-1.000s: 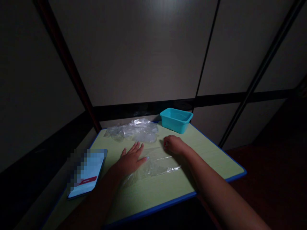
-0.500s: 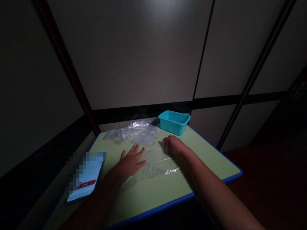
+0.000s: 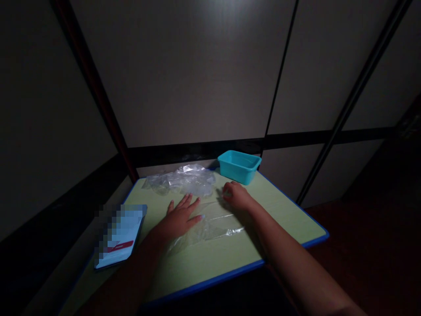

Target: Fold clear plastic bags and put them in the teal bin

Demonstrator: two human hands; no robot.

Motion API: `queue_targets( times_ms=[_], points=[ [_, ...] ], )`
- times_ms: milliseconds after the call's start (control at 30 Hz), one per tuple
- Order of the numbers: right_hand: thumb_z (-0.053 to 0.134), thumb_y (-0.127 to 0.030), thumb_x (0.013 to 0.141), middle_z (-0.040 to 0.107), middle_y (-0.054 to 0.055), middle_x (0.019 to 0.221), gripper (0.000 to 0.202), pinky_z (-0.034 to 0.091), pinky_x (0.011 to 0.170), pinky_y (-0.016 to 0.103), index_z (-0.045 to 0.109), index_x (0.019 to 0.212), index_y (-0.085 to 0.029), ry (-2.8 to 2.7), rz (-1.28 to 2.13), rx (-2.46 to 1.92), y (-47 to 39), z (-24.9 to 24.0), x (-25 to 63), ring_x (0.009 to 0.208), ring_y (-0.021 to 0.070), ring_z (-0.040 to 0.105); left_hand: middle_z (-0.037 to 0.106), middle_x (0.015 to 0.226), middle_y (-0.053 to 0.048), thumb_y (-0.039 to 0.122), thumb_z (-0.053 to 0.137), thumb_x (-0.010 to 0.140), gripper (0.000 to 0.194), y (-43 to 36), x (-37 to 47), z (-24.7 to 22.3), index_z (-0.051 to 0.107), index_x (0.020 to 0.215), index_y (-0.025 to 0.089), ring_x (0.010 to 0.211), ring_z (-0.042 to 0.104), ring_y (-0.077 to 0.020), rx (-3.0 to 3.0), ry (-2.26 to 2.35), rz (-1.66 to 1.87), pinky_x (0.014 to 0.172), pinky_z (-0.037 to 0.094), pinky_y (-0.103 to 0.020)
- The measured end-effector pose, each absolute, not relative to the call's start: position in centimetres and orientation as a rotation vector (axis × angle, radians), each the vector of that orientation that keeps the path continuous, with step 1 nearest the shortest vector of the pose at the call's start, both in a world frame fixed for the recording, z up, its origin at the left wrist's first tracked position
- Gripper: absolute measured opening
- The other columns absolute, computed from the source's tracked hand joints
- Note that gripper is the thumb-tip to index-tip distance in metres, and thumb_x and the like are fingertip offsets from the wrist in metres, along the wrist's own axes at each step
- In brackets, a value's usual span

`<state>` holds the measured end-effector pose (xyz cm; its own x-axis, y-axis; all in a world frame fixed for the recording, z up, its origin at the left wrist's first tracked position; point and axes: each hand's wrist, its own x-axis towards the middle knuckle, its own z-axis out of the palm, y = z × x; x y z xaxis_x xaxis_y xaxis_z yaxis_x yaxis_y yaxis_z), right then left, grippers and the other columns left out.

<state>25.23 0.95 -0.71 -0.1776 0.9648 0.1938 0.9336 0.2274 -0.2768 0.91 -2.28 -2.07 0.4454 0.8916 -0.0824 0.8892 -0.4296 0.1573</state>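
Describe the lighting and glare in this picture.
Head view: dim overall, with a soft glare spot high on the wall panel; head view: bright glints on the flat clear plastic and crumpled plastic; same head view: pixelation hides part of the lit screen.

Right hand (image 3: 239, 197) — slightly nearer the teal tub (image 3: 235, 171).

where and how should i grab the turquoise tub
Probably pinch the turquoise tub by its near long rim, coming from the near side and slightly above with the right hand, which is closest. It stands upright, open top up, and that rim juts out as a lip for fingers to hook; its far side faces the wall, so access there looks tighter.
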Motion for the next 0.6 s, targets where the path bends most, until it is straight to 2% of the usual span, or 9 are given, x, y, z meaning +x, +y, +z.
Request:
queue_targets(
  times_ms=[100, 200, 367, 600],
  points=[
    [0.062, -0.034, 0.072, 0.06, 0.006, 0.096, 0.025, 0.033, 0.069, 0.025, 0.062, 0.093, -0.022, -2.332, 0.194, -1.699, 0.8, -0.9, 24.7, 0.091, 0.0193, 0.051, 0.003, 0.151, -0.007, 0.061, 0.028, 0.086, 0.066, -2.2, 0.8, -2.2, 0.014, 0.143, 0.031, 0.138, 0.002, -0.026, 2.519, 1.537, 0.001, 0.105, 0.006, -0.058],
    [0.057, -0.026, 0.075, 0.062, 0.005, 0.093, 0.016, 0.031, 0.066, 0.024, 0.064, 0.088, -0.021, -2.36, 0.196, -1.734, 1.0, -1.0, 24.7, 0.087, 0.0178, 0.052, 0.003, 0.151, -0.007, 0.062, 0.029, 0.086, 0.066, -2.1, 0.6, -2.7, 0.014, 0.143, 0.032, 0.138, 0.002, -0.0252, 2.524, 1.509, -0.002, 0.105, 0.007, -0.056],
    [0.052, -0.017, 0.074, 0.064, 0.004, 0.092, 0.017, 0.03, 0.064, 0.023, 0.064, 0.085, -0.021, -2.32, 0.18, -1.758, 1.7, -1.5, 25.4, 0.084, 0.0156, 0.053, 0.003, 0.151, -0.008, 0.063, 0.028, 0.085, 0.067, -1.9, 0.5, -3.0, 0.012, 0.143, 0.033, 0.138, 0.0, -0.0254, 2.529, 1.497, 0.007, 0.106, 0.008, -0.055],
    [0.053, -0.014, 0.073, 0.064, 0.005, 0.094, 0.018, 0.031, 0.064, 0.022, 0.063, 0.087, -0.02, -2.288, 0.167, -1.826, 1.7, -1.5, 25.7, 0.083, 0.0153, 0.054, 0.004, 0.151, -0.006, 0.064, 0.028, 0.085, 0.06, -2.2, 0.5, -2.4, 0.018, 0.14, 0.041, 0.138, 0.0, -0.0265, 2.524, 1.473, 0.011, 0.104, 0.009, -0.057]
  ],
)
